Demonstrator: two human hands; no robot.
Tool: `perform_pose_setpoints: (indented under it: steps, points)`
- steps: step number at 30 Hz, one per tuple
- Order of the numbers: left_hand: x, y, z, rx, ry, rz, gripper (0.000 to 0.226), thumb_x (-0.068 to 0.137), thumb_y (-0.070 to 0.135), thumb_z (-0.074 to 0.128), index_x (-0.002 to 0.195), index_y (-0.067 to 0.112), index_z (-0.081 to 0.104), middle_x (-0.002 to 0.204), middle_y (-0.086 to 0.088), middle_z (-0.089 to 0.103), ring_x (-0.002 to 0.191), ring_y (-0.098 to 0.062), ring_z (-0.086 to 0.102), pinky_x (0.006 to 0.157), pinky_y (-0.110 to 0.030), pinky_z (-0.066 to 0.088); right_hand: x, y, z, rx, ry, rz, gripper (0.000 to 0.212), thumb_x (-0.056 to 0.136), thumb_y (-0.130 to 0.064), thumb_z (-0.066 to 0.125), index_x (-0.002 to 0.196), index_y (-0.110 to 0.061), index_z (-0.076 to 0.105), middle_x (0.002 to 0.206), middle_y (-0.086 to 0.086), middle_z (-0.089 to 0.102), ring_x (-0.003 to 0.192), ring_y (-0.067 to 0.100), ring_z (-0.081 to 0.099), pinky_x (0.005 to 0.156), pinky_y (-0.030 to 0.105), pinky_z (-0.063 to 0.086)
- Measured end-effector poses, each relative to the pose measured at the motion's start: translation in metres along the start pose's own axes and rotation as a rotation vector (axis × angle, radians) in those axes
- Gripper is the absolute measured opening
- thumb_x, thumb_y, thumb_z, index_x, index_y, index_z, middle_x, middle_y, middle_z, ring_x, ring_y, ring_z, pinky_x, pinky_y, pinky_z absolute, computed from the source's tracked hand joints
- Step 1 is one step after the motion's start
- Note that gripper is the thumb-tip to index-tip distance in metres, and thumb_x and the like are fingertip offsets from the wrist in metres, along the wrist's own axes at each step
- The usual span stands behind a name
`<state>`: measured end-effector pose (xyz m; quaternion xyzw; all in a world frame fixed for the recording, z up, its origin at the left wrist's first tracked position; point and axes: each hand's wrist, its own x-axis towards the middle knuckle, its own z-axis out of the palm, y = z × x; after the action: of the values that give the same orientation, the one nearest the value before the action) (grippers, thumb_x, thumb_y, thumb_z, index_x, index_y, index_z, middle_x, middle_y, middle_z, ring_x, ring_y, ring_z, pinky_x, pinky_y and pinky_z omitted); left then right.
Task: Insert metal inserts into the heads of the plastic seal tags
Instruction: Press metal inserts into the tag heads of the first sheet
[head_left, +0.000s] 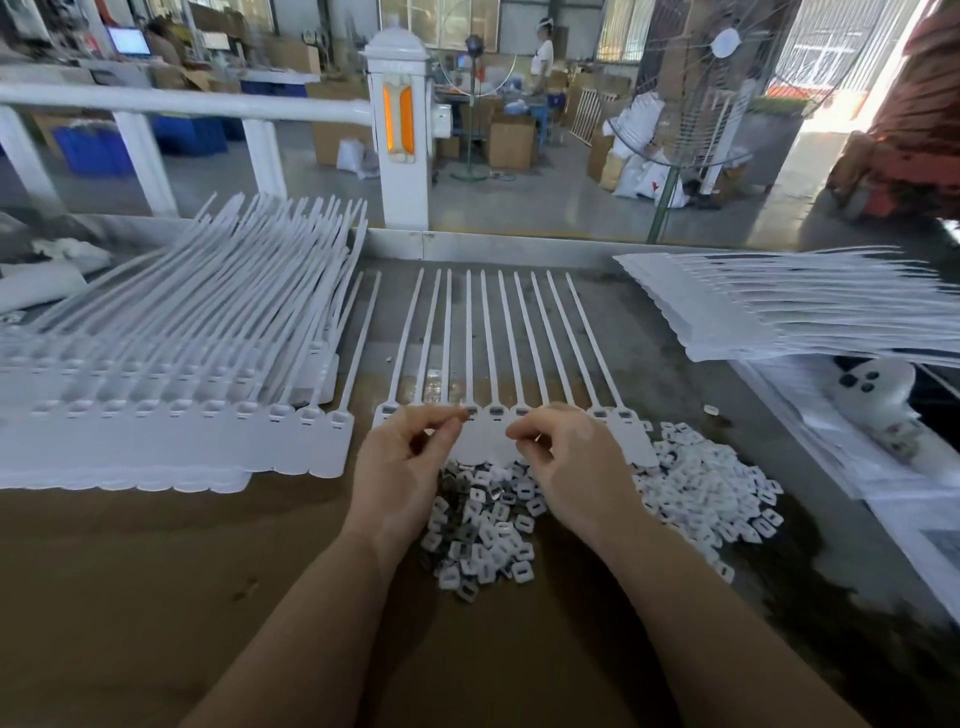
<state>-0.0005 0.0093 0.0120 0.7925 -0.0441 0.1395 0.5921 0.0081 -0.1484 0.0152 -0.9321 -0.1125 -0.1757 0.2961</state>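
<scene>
A strip of white plastic seal tags (498, 338) lies in front of me, tails pointing away, heads in a row near my hands. My left hand (405, 462) hovers over the left heads, thumb and forefinger pinched together at a head; whether they hold an insert is hidden. My right hand (566, 457) sits over the right heads with fingers curled, thumb and forefinger pinched on something too small to make out. Below both hands lies a heap of small white and metal inserts (488, 530), spreading out to the right (706, 488).
A large stack of tag strips (171, 364) fills the left of the brown bench. Another stack (810, 306) lies at the right, above white sheets and a small white object (878, 395). A white rail (182, 104) and a metal edge (519, 244) bound the far side.
</scene>
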Motion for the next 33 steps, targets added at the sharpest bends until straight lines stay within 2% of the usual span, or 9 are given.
perform_pose_setpoints:
  steps: [4,8,11,15,18,21,26,30,33]
  points:
    - [0.000,-0.003,0.002,0.213,-0.081,0.050,0.017,0.084,0.012,0.065,0.090,0.028,0.070,0.088,0.014,0.059,0.068,0.007,0.049,0.066,-0.005,0.037,-0.006,0.005,0.003,-0.034,0.020,-0.029,0.017,0.086,-0.006,0.060,0.095,-0.014,0.071,0.093,-0.001,0.064,0.087,0.013,0.056,0.076,0.011,0.036]
    - [0.000,-0.004,0.005,0.437,-0.172,0.133,0.017,0.082,0.031,0.067,0.098,0.029,0.071,0.087,0.021,0.051,0.086,0.002,0.044,0.078,-0.014,0.035,-0.010,0.007,0.002,0.003,0.077,-0.041,0.016,0.083,0.000,0.061,0.090,-0.009,0.071,0.086,0.001,0.063,0.079,0.012,0.054,0.075,0.017,0.038]
    - [0.001,-0.006,0.007,0.527,-0.206,0.158,0.020,0.081,0.039,0.066,0.099,0.031,0.072,0.090,0.019,0.050,0.095,-0.001,0.039,0.079,-0.013,0.027,-0.012,0.007,0.001,0.016,0.098,-0.061,0.015,0.081,0.002,0.062,0.087,-0.008,0.071,0.083,0.001,0.063,0.076,0.010,0.052,0.073,0.020,0.040]
    - [0.002,-0.007,0.007,0.506,-0.182,0.154,0.009,0.080,0.036,0.069,0.086,0.030,0.072,0.085,0.021,0.050,0.092,0.000,0.040,0.075,-0.011,0.026,-0.014,0.008,0.001,0.012,0.104,-0.084,0.013,0.082,0.002,0.063,0.086,-0.008,0.071,0.082,0.000,0.062,0.076,0.011,0.053,0.073,0.020,0.042]
    - [0.003,-0.007,0.005,0.463,-0.179,0.123,0.002,0.081,0.030,0.069,0.081,0.032,0.068,0.086,0.020,0.053,0.094,-0.002,0.045,0.079,-0.013,0.033,-0.014,0.007,0.001,-0.003,0.097,-0.106,0.013,0.081,0.001,0.063,0.085,-0.009,0.071,0.083,0.000,0.064,0.076,0.012,0.056,0.073,0.019,0.041]
    - [0.003,-0.005,0.004,0.427,-0.182,0.092,0.006,0.083,0.028,0.067,0.080,0.033,0.065,0.087,0.018,0.056,0.090,-0.004,0.050,0.082,-0.020,0.041,-0.015,0.005,0.000,-0.007,0.093,-0.129,0.014,0.081,0.001,0.064,0.085,-0.010,0.071,0.083,0.001,0.066,0.077,0.014,0.059,0.073,0.018,0.041]
    - [0.004,-0.003,0.003,0.369,-0.173,0.056,0.002,0.085,0.028,0.063,0.084,0.028,0.064,0.088,0.015,0.057,0.078,-0.001,0.052,0.067,-0.006,0.036,-0.015,0.002,-0.001,0.079,0.057,-0.171,0.013,0.083,-0.003,0.064,0.091,-0.010,0.071,0.086,0.001,0.066,0.081,0.014,0.059,0.077,0.026,0.049]
    - [0.004,-0.002,0.003,0.344,-0.199,0.061,0.007,0.086,0.029,0.063,0.089,0.025,0.068,0.089,0.013,0.060,0.079,-0.003,0.054,0.071,-0.014,0.042,-0.014,-0.002,0.000,0.157,0.012,-0.174,0.011,0.082,-0.012,0.068,0.093,-0.011,0.071,0.085,-0.002,0.064,0.078,0.009,0.058,0.073,0.016,0.047]
    - [0.004,-0.002,0.003,0.323,-0.217,0.057,0.011,0.086,0.029,0.064,0.091,0.023,0.071,0.089,0.011,0.062,0.080,-0.005,0.056,0.074,-0.019,0.045,-0.013,-0.002,0.002,0.202,0.005,-0.132,0.006,0.081,-0.011,0.069,0.087,-0.012,0.070,0.079,-0.005,0.063,0.074,0.008,0.057,0.070,0.020,0.048]
